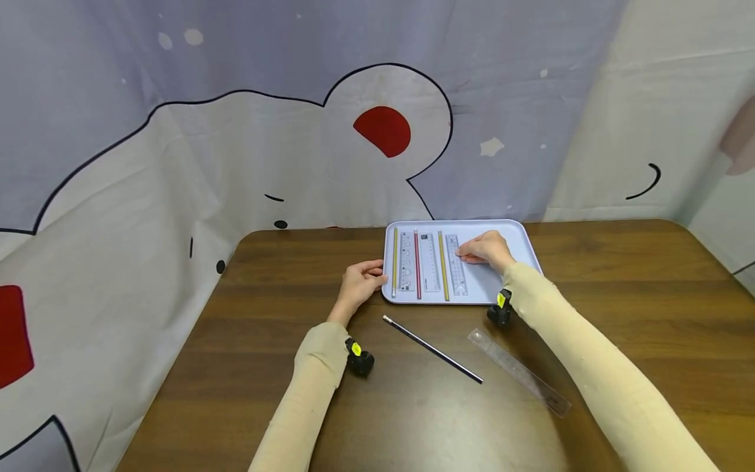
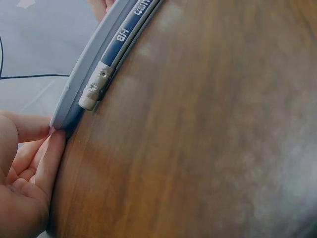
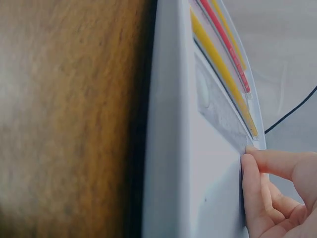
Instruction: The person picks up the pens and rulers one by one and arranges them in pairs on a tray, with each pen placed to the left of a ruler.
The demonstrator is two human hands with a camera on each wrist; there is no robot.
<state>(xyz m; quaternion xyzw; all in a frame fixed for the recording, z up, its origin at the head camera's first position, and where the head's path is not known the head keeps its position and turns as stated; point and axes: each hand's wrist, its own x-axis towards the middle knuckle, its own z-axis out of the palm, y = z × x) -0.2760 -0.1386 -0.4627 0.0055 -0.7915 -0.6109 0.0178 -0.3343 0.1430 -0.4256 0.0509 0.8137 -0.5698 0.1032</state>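
Observation:
My left hand holds the near-left edge of a white tray; in the left wrist view its thumb and fingers pinch the tray rim. Over the tray, my right hand pinches the edge of a clear ruler between thumb and fingertips. That ruler lies on the tray beside a yellow pencil. Further left on the tray, side by side, are another clear ruler, a red pencil, a third ruler and a second yellow pencil.
In front of the tray, a dark pencil with a white eraser lies slantwise on the wooden table. To its right rests another clear ruler, near the right forearm. A patterned cloth hangs behind the table.

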